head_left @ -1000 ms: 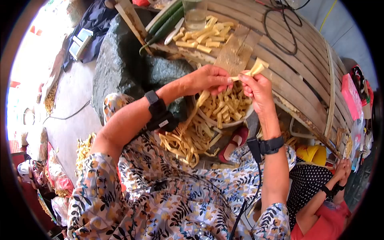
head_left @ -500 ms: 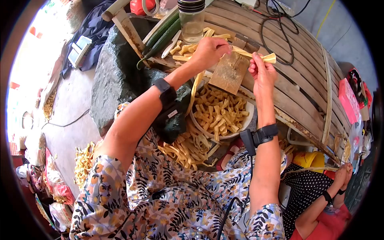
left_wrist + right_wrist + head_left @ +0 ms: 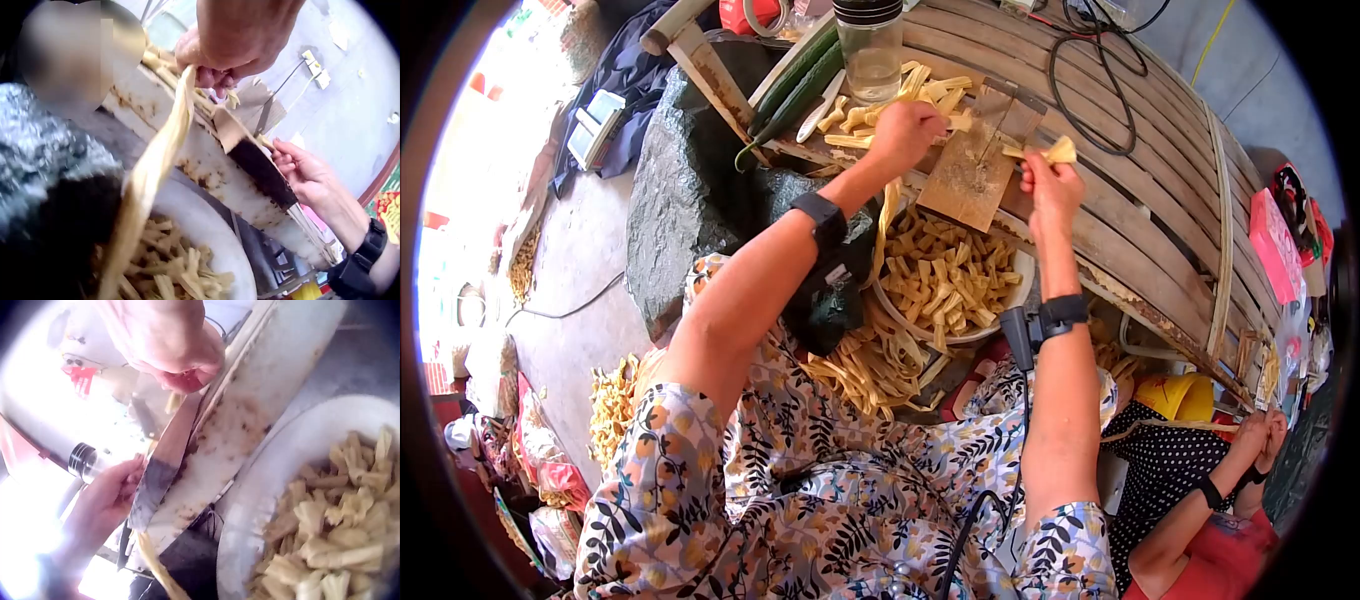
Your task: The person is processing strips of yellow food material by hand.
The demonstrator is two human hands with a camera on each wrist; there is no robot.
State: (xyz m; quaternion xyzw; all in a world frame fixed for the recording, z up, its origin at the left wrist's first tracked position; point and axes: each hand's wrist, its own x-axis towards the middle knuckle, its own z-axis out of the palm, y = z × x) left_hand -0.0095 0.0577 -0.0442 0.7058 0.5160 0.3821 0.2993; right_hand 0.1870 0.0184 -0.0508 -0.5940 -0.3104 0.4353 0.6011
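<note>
Holds a short pale-yellow strip piece (image 3: 1055,151), with one flared end, in the right hand (image 3: 1055,188), a little to the right of the wooden board (image 3: 965,185) and above the slatted table (image 3: 1140,190). Grips the long strip (image 3: 156,156) in the left hand (image 3: 908,135), to the left of the same board, and lets the lower part hang down toward the body, past the left side of the white bowl (image 3: 1028,285).

Has just moved the two hands apart: half a second ago, had one strip stretched between them across the board; now shows bare board in the gap. Seems therefore to have separated the short piece from the long strip, though cannot be sure how from these views.

Pinches narrowly with the right thumb and fingers, with the flared end pointing away from the left hand and the forearm coming almost straight up from the body. Curls the left fingers round the strip, back of the hand upward, with the forearm reaching slantwise.

Has many short pieces (image 3: 945,275) heaped in the bowl, on the body side of the board, and loose long strips (image 3: 865,365) just beyond the bowl, still nearer to the body. Has more cut pieces (image 3: 940,90) left of the board, beside the glass jar (image 3: 870,62), and cucumbers (image 3: 800,90) farther left.
</note>
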